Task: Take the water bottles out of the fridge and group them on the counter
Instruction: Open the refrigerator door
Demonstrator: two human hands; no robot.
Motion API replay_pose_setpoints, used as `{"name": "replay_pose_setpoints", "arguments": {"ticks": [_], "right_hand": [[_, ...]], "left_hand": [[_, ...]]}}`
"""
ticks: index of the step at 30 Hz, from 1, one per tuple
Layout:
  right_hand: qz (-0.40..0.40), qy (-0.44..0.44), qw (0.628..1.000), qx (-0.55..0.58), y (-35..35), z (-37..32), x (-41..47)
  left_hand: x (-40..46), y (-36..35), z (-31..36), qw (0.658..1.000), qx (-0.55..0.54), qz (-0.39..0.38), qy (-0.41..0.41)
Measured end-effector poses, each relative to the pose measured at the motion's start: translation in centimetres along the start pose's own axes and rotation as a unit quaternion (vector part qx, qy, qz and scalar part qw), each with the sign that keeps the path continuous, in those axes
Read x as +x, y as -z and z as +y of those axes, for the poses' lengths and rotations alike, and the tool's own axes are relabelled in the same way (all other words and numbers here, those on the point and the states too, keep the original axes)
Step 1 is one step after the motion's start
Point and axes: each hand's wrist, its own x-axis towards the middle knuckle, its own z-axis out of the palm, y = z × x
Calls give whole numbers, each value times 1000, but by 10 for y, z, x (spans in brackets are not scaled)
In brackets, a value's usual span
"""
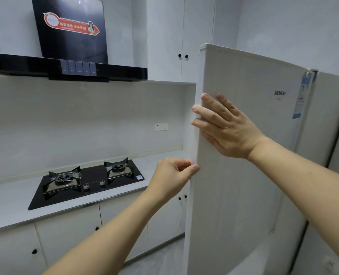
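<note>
A kitchen is seen from head height, looking forward and down. At far left a pale grey counter (10, 203) runs along a light wall, its front edge slanting down towards the lower left, with white base cabinets (65, 237) set beneath it. A black gas hob (89, 181) with two burners is sunk into the counter, and bare counter is left on both sides of it, a broad stretch to its left and a narrower strip (164, 157) between the hob and the fridge. Above, a black extractor hood (65, 66) carrying a red sticker is mounted on the wall. A double wall socket (161, 127) is fixed further right, and white upper cupboards (182, 36) with small black knobs are seen above the counter's end. The left hand (172, 176) is held at the free vertical edge of the fridge door (244, 175), its fingers curled and its thumb and fingertips pinched on that edge. The door is swung part-way out, so its pale front is turned towards the camera and the interior is hidden; no water bottles can be seen, and their place cannot be told. The right hand (226, 126) is laid flat on the door front higher up, its fingers straight and spread, with the fingertips reaching the same edge. At far right the fridge body (335, 116) is seen behind the hinge side, with a brand name and an energy label (301, 96) on the door.
</note>
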Motion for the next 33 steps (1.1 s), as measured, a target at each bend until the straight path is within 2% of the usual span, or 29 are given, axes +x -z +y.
{"name": "replay_pose_setpoints", "arguments": {"ticks": [9,15,19,25,33], "right_hand": [[-17,-12,1000,-15,16,-6,-3],[-32,-41,999,-1,24,-20,13],[-19,-57,998,25,16,-37,46],[-41,-105,990,80,-14,-72,101],[-89,-120,980,134,-88,-130,187]], "left_hand": [[-10,-8,11,1000,22,11,2],[-14,5,13,998,-30,21,42],[-9,39,-2,995,64,52,53],[0,114,-37,968,222,83,79],[7,224,-95,942,297,114,111]]}}
